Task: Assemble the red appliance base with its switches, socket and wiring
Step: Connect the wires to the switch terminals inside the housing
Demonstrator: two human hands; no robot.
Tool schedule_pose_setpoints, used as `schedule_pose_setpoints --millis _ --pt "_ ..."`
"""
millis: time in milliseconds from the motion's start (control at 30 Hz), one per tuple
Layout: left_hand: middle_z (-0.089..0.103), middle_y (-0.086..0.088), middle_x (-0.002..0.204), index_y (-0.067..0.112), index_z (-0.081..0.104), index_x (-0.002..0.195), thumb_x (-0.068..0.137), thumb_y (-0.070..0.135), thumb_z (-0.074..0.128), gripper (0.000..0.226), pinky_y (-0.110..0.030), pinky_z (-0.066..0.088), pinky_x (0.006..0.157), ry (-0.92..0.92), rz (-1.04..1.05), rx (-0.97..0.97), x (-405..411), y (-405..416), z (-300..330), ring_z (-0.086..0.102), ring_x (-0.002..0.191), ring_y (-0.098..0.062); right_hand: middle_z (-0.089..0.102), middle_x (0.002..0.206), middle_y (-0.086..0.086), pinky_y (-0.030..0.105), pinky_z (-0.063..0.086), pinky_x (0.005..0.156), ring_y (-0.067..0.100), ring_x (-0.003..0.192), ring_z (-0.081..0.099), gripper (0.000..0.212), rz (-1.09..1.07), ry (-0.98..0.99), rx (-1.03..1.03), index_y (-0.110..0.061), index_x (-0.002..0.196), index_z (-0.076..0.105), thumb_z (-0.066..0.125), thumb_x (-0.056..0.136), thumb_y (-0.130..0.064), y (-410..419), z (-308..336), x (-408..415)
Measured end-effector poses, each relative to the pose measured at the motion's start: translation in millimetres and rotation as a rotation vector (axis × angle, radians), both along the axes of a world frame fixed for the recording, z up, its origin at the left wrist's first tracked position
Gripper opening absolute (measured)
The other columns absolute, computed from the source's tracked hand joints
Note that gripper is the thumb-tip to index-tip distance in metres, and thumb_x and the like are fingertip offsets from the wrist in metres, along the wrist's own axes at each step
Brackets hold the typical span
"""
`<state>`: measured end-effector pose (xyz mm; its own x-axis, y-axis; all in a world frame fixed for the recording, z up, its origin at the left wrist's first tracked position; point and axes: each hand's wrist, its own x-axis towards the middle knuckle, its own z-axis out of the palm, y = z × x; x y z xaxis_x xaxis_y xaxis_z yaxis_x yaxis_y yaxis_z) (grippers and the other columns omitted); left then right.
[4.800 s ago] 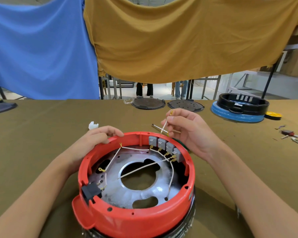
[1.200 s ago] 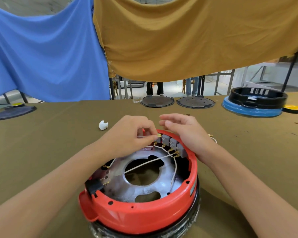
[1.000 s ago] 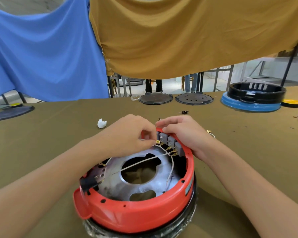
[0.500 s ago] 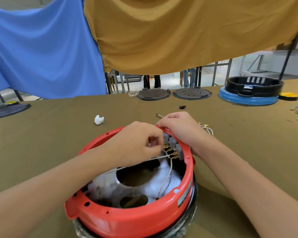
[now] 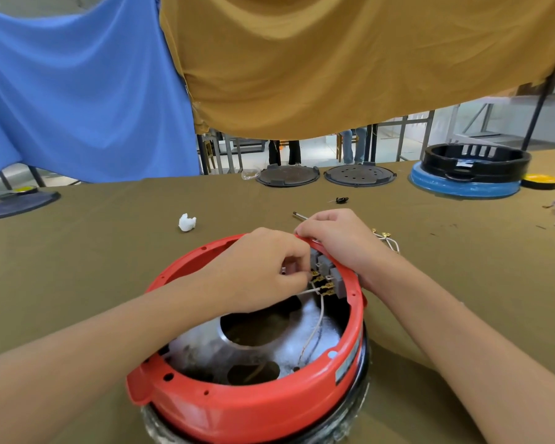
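Base (image 5: 253, 408): red ring, on table (image 5: 93, 267), open side up, switches (image 5: 329, 272) at far-right rim; round, no long axis.
Left hand (image 5: 257, 270): fingers pinching white wire (image 5: 305, 291) at brass terminals.
Right hand (image 5: 340, 238): fingers curled over rim, bracing.
Risk: wire end slips off tab, or lands on wrong terminal; hand hides contact.
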<state>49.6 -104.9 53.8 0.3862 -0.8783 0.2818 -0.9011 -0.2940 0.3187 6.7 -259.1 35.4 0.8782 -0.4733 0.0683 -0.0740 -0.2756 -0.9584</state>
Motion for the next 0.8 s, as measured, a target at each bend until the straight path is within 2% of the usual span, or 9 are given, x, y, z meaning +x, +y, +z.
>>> schedule_pose_setpoints --millis 67,133,333,433,533,800 --pt "0.059 0.012 0.064 0.018 0.067 0.071 0.084 0.015 0.067 0.014 -0.011 0.037 0.058 0.0 0.003 -0.008 -0.3 0.4 0.3 0.054 0.062 0.001 0.069 0.086 0.027 0.04 0.052 0.072 0.022 0.069 0.059 0.02 0.004 0.003 0.0 0.0 0.088 0.072 0.067 0.081 -0.017 -0.4 -0.4 -0.2" --pt "0.06 0.011 0.064 0.019 0.067 0.071 0.084 0.016 0.067 0.013 -0.013 0.037 0.057 -0.008 0.014 -0.01 -0.8 -0.1 1.3 0.054 0.062 -0.001 0.069 0.083 0.023 0.036 0.051 0.069 0.021 0.068 0.059 0.019 0.004 0.006 -0.001 0.0 0.088 0.073 0.068 0.08 -0.018 -0.6 -0.5 -0.4" --pt "0.062 0.008 0.067 0.019 0.065 0.07 0.083 0.019 0.065 0.013 -0.027 0.047 0.064 -0.086 0.066 -0.013 -4.0 -6.2 4.8 0.056 0.066 -0.009 0.071 0.092 0.023 0.035 0.051 0.069 0.019 0.071 0.061 0.017 0.001 -0.007 -0.012 -0.001 0.088 0.074 0.067 0.081 -0.014 0.2 0.4 -2.1" --pt "0.061 0.008 0.066 0.019 0.065 0.07 0.082 0.019 0.065 0.013 -0.025 0.046 0.063 -0.077 0.075 0.001 -3.4 -3.9 3.2 0.054 0.065 -0.007 0.071 0.095 0.024 0.045 0.057 0.077 0.021 0.071 0.062 0.017 0.011 0.003 -0.008 -0.001 0.088 0.074 0.068 0.081 -0.015 1.1 1.7 -3.5" --pt "0.061 0.009 0.064 0.019 0.066 0.069 0.082 0.018 0.066 0.013 -0.017 0.041 0.058 -0.056 0.077 0.012 -2.7 -3.3 1.2 0.054 0.065 -0.005 0.071 0.095 0.024 0.047 0.057 0.079 0.022 0.072 0.063 0.019 0.009 0.01 -0.013 0.0 0.089 0.073 0.067 0.082 -0.016 1.0 2.1 -3.4" --pt "0.06 0.009 0.062 0.021 0.066 0.068 0.083 0.018 0.067 0.015 -0.016 0.041 0.058 -0.018 0.071 0.004 -2.2 -2.8 -0.5 0.054 0.063 -0.003 0.072 0.094 0.021 0.047 0.057 0.08 0.021 0.07 0.064 0.019 0.013 0.025 -0.014 -0.002 0.091 0.074 0.066 0.082 -0.018 0.8 2.3 -3.6"
